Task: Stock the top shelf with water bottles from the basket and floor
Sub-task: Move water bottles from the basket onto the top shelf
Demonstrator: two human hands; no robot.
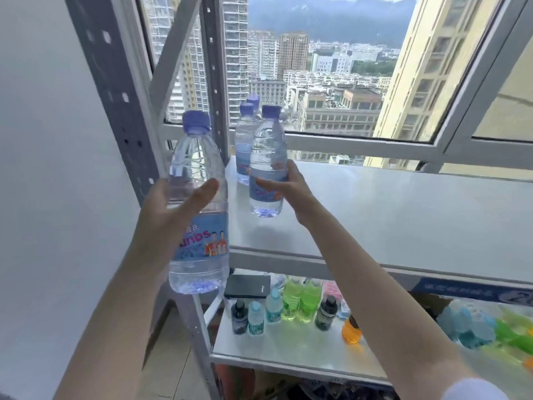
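My left hand (176,209) grips a clear water bottle (199,246) with a purple cap and blue label, held upright in the air to the left of the top shelf's front corner. My right hand (288,189) holds a second water bottle (266,157) upright at the left end of the white top shelf (389,215), its base at or just above the surface. Right behind it stand two more purple-capped water bottles (243,145), near the shelf's back left corner. The basket and the floor stock are out of sight.
Grey perforated shelf uprights (115,90) rise at left beside a white wall. A window frame (360,145) runs behind the top shelf. The lower shelf (288,347) carries small green, blue, dark and orange bottles and a black notebook (248,285).
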